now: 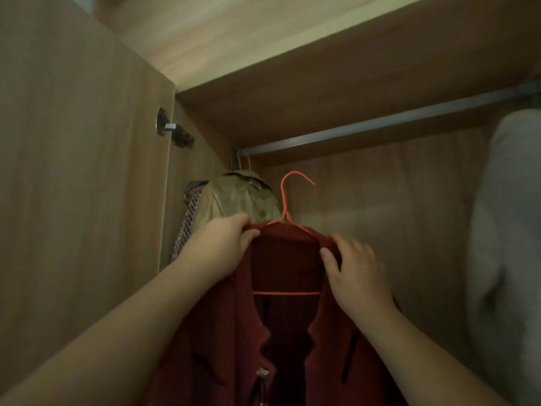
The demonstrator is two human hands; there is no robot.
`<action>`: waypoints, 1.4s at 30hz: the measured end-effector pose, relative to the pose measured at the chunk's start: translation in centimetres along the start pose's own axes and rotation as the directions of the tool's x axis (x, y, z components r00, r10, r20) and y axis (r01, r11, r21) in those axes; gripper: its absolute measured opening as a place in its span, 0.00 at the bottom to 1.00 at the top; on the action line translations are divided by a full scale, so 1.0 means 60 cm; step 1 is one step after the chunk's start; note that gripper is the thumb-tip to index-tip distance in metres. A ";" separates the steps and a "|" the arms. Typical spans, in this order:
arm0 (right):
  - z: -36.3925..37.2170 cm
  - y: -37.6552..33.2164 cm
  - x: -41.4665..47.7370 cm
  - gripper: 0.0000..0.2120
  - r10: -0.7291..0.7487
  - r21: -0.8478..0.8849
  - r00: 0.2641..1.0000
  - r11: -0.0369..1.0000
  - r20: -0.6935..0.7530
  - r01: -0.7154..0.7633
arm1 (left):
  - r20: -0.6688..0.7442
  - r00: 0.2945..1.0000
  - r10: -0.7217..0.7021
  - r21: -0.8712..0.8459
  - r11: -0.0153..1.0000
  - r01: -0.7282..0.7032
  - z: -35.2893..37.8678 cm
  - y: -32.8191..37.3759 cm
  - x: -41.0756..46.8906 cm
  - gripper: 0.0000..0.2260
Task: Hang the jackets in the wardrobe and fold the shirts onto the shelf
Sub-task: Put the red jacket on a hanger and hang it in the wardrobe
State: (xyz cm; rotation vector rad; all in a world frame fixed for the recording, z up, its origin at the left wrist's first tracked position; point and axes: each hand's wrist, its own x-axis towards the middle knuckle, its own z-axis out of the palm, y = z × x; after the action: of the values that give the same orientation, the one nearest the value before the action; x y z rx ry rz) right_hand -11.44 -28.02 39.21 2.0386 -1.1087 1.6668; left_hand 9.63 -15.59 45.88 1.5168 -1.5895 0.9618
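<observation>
A dark red jacket [281, 341] sits on a thin orange wire hanger [283, 197], held up inside the wardrobe. My left hand [225, 244] grips the jacket's left shoulder at the collar. My right hand [355, 271] holds the right shoulder, thumb pressed into the fabric. The hanger's hook is free in the air, below the metal rail [380, 124] and not touching it.
A khaki jacket [240, 200] hangs on the rail at the far left, with a patterned garment [187, 227] beside it. A grey garment [509, 230] hangs at the right edge. The open wardrobe door [82, 171] stands left; a wooden shelf board [322, 83] runs above the rail.
</observation>
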 end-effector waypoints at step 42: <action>0.384 -0.060 0.255 0.30 -0.222 0.336 0.958 0.929 0.180 0.152 | -0.227 0.970 0.089 0.511 0.859 0.041 0.193 -0.115 0.321 0.13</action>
State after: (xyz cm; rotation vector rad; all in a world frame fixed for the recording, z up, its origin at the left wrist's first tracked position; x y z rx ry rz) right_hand 7.99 -46.24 47.47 2.4894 -0.7035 1.6447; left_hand 15.60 -34.86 57.95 1.6420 -1.2299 1.6176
